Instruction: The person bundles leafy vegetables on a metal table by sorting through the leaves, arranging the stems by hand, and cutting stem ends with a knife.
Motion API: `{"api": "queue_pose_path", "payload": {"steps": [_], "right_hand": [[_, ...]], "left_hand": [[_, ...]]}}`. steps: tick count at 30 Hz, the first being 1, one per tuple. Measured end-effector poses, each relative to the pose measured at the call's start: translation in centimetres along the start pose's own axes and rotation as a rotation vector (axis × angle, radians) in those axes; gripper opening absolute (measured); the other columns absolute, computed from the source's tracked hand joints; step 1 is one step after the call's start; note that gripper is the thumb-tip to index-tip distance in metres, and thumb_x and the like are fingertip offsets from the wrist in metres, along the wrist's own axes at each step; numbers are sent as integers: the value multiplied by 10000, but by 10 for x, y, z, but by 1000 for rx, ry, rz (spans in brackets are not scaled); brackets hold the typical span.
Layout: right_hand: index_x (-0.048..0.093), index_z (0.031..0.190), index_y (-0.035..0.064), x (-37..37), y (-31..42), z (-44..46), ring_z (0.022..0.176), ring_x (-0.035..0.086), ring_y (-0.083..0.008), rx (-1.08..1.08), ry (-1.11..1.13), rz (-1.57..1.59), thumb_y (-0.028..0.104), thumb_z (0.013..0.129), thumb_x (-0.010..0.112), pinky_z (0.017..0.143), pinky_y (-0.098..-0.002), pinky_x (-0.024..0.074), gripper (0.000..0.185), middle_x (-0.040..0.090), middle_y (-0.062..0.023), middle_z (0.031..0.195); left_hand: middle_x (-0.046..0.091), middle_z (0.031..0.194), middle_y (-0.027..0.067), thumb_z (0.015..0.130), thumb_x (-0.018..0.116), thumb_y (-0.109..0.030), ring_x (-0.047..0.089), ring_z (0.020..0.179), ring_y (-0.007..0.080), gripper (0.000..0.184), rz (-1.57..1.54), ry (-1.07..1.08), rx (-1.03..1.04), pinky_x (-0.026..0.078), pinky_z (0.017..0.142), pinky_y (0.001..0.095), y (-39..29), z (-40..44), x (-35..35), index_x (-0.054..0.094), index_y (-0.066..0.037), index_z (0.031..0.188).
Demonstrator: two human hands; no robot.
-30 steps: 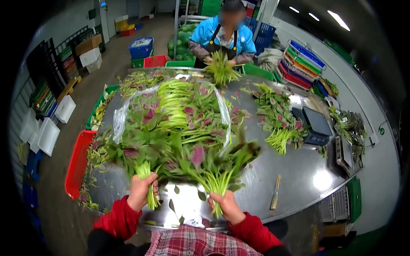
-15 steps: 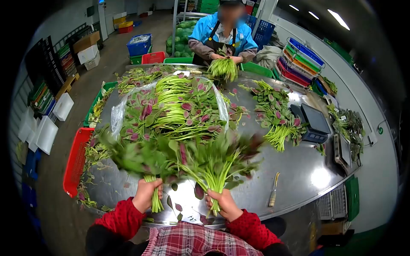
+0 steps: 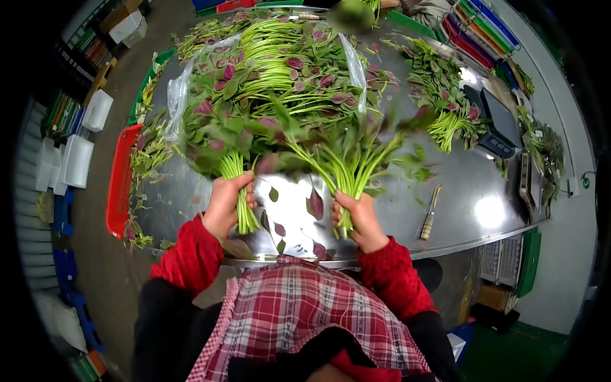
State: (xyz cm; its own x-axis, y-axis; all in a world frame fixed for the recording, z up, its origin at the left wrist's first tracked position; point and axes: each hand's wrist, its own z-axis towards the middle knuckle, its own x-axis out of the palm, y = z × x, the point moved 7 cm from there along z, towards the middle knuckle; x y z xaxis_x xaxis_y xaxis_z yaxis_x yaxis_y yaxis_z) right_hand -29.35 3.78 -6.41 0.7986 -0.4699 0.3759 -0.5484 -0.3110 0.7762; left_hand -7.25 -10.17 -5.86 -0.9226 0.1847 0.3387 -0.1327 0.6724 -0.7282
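My left hand (image 3: 224, 202) is closed round the green stems of a bunch of leafy greens (image 3: 233, 167), its purple-tinged leaves pointing away from me. My right hand (image 3: 360, 219) grips the stems of a second bunch of leafy greens (image 3: 347, 167), whose leaves fan out and are smeared by motion. Both bunches are above the near part of the metal table (image 3: 394, 223). Beyond them lies a large pile of the same greens (image 3: 270, 73) on clear plastic sheeting (image 3: 177, 105). Several loose leaves (image 3: 316, 205) are scattered between my hands.
A knife (image 3: 430, 215) with a pale handle lies to the right. Another heap of greens (image 3: 439, 83) lies beside a dark scale (image 3: 496, 124). A red crate (image 3: 121, 184) stands at the table's left edge. At the top, a co-worker's bunch (image 3: 353, 14) is partly visible.
The camera has tilted down, so the table sits higher in view and the co-worker is mostly out of frame. Both hands keep hold of their bunches, and the leaves have shifted.
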Motion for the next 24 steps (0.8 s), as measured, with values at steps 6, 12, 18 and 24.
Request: {"api": "queue_pose_path", "payload": {"steps": [6, 12, 18, 24], "right_hand": [[564, 919, 26, 18, 15, -14, 534, 533, -114, -206, 92, -91, 136, 914, 582, 499, -253, 444, 111, 586, -52, 702], [589, 1015, 5, 24, -45, -15, 679, 601, -136, 63, 205, 1, 81, 880, 641, 617, -266, 502, 164, 624, -56, 820], [605, 1024, 2, 19, -65, -17, 667, 586, -107, 114, 175, -45, 56, 866, 650, 600, -248, 473, 173, 627, -30, 825], [650, 910, -9, 19, -86, -18, 684, 587, -88, 105, 224, -249, 92, 802, 735, 618, -248, 473, 171, 646, -25, 806]], "left_hand": [[569, 665, 33, 880, 635, -135, 523, 508, 129, 149, -118, 10, 46, 462, 472, 276, 25, -2, 13, 570, -42, 978], [610, 803, 66, 891, 635, -142, 630, 707, 199, 149, -110, 175, -222, 558, 655, 354, 100, -17, 38, 560, -52, 982], [634, 876, 74, 882, 638, -119, 659, 777, 224, 183, -146, 267, -371, 573, 674, 371, 108, -24, 52, 580, -25, 1028], [659, 1012, 89, 877, 623, -53, 658, 866, 187, 251, -76, 219, -236, 555, 744, 334, 121, -18, 46, 582, 6, 1117]]}}
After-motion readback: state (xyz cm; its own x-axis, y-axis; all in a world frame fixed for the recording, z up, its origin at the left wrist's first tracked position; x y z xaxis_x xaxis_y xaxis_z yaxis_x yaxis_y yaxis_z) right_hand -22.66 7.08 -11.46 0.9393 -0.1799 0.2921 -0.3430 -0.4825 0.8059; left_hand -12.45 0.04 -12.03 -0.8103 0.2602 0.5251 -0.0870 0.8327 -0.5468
